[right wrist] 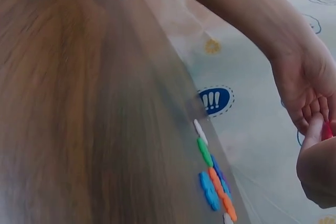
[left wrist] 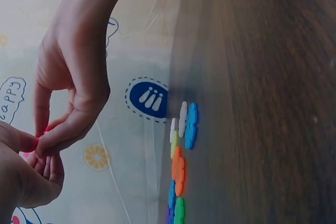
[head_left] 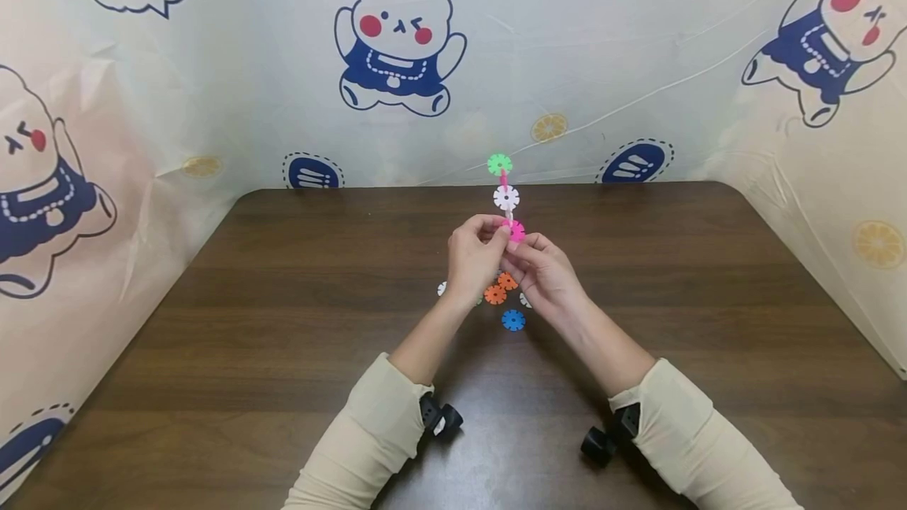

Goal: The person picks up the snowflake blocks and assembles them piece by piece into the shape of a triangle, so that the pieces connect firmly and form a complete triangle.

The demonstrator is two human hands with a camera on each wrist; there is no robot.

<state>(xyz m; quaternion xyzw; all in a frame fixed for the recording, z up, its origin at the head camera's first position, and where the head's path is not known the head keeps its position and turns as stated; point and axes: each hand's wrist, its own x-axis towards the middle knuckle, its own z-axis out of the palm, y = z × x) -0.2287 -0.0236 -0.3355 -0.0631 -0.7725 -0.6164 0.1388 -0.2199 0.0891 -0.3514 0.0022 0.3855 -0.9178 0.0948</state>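
A chain of snowflake building discs stands upright above the table, held in both hands. From its top come a green disc (head_left: 499, 164), a pink one seen edge-on (head_left: 504, 179), a white disc (head_left: 506, 197), a white one edge-on and a pink disc (head_left: 516, 231) at the bottom. The left hand (head_left: 476, 258) pinches this pink disc between thumb and fingers from the left. From the right, the right hand (head_left: 549, 275) grips the same disc at its lower edge. Fingers hide part of it. Loose discs lie below the hands, among them orange (head_left: 495, 294) and blue (head_left: 513, 320).
More discs, including green (right wrist: 205, 152) and white (left wrist: 182, 119), lie close together on the brown wooden table (head_left: 283, 352). A cloth printed with bears (head_left: 397, 38) hangs behind and beside it. Black wrist cameras (head_left: 598, 447) jut from the sleeves over the tabletop.
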